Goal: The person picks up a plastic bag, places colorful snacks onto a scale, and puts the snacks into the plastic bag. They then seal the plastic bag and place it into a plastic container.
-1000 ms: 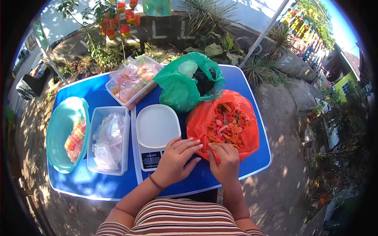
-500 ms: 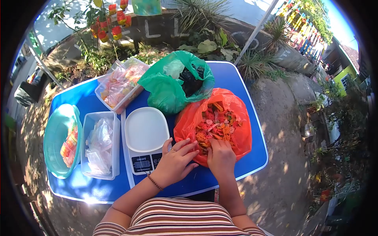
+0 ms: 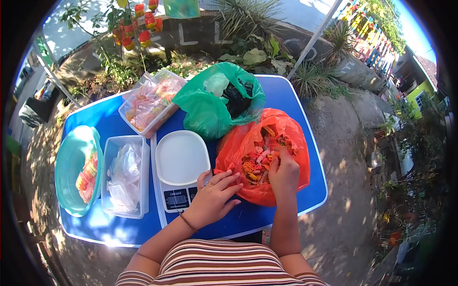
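A red plastic bag (image 3: 300, 176) stands wide-mouthed at the right of the table, filled with small red, orange and pink lattice-shaped snack pieces (image 3: 255, 164). My right hand (image 3: 285, 174) is inside its mouth, fingers bent and pressed together over the pieces; whatever they pinch is hidden. My left hand (image 3: 214, 198) lies palm down with fingers apart, its fingertips at the bag's near left edge. Beside that hand is a digital kitchen scale (image 3: 176, 199) with a bare white square plate (image 3: 182, 157) on top.
A green plastic bag (image 3: 205, 109) with a black bag inside sits behind the red one. Leftward are a clear tub of packed snacks (image 3: 150, 107), a tub of clear plastic bags (image 3: 125, 178) and a teal basket (image 3: 67, 190) holding a filled packet. All stand on a blue table (image 3: 114, 233).
My right hand has moved up and right, from the bag's near edge further into its mouth. My left hand has stayed nearly in place. The view has shifted slightly.
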`<state>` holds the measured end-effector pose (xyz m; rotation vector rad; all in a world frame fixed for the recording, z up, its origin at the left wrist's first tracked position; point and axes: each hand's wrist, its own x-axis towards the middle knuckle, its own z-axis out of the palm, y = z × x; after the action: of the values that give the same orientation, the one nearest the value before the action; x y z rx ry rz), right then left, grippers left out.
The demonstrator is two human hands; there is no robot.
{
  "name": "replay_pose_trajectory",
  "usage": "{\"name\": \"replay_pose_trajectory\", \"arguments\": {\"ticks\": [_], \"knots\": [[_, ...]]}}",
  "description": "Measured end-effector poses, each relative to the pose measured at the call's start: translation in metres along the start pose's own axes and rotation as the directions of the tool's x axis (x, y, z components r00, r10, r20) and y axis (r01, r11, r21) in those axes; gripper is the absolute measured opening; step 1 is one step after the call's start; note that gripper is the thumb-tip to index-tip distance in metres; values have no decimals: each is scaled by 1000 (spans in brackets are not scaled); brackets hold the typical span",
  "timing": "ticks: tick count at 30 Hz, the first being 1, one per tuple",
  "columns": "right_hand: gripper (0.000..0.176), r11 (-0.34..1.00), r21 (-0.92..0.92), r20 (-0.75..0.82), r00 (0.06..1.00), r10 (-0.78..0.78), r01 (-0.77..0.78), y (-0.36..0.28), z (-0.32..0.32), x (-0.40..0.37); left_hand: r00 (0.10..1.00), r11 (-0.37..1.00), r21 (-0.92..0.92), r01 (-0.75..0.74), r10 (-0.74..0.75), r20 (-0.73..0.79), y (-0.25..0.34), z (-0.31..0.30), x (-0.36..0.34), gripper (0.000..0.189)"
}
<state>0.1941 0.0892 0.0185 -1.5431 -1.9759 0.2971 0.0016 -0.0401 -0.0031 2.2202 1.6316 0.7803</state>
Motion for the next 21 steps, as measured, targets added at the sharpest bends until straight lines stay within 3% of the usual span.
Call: {"name": "replay_pose_trajectory", "arguments": {"ticks": [8, 11, 16, 20, 21], "knots": [[27, 965, -262, 206, 976, 77, -21, -17, 23, 29, 1000, 1000, -20, 8, -8, -9, -1, 1, -8, 40], [22, 966, -257, 282, 958, 53, 22, -16, 21, 27, 1000, 999, -35, 5, -6, -7, -1, -1, -10, 39], [18, 993, 116, 146, 989, 4, -21, -5, 14, 10, 998, 996, -91, 13, -19, -66, -2, -9, -13, 36], [14, 861, 508, 75, 997, -6, -33, 2, 5, 4, 992, 988, -150, 23, -41, -117, -5, -19, -17, 34], [14, 819, 565, 112, 993, 43, -99, -1, -2, 3, 991, 988, -154, 24, -44, -127, -6, -21, -19, 33]]}}
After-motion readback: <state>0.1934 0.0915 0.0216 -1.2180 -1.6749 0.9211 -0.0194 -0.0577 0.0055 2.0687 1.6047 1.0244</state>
